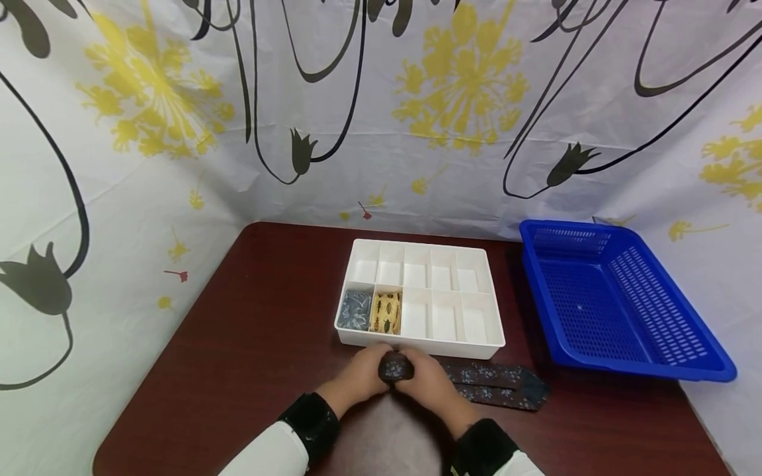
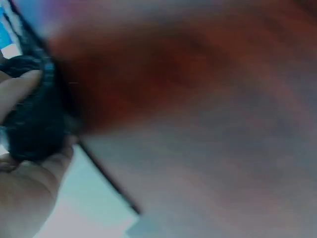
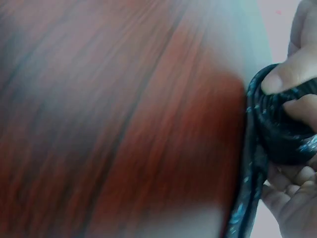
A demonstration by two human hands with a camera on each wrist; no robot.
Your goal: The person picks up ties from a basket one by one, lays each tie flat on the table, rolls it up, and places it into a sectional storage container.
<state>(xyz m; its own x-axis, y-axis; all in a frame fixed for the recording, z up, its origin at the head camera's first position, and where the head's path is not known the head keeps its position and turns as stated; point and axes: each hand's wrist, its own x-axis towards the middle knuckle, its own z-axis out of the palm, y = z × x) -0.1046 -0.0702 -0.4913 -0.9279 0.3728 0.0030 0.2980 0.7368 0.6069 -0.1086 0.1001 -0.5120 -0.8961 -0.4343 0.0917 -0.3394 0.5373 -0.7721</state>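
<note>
A dark necktie with small pale-blue flowers is partly wound into a roll point(image 1: 395, 367) near the middle of the table. My left hand point(image 1: 364, 371) grips the roll from the left, its thumb and fingers around the dark coil point(image 2: 37, 114) in the left wrist view. From the other side my right hand point(image 1: 430, 381) holds it too; thumb and fingertips press on the spiral edge point(image 3: 277, 119) in the right wrist view. The unrolled tail point(image 1: 494, 385) lies flat to the right in two side-by-side strips.
Just beyond my hands stands a white divided box point(image 1: 417, 345). Its two front-left compartments hold a grey-blue patterned cloth bundle point(image 1: 356, 309) and a yellow one with an insect print point(image 1: 387, 313). A blue plastic basket point(image 1: 637, 365) sits at the right on the dark red table point(image 1: 238, 370).
</note>
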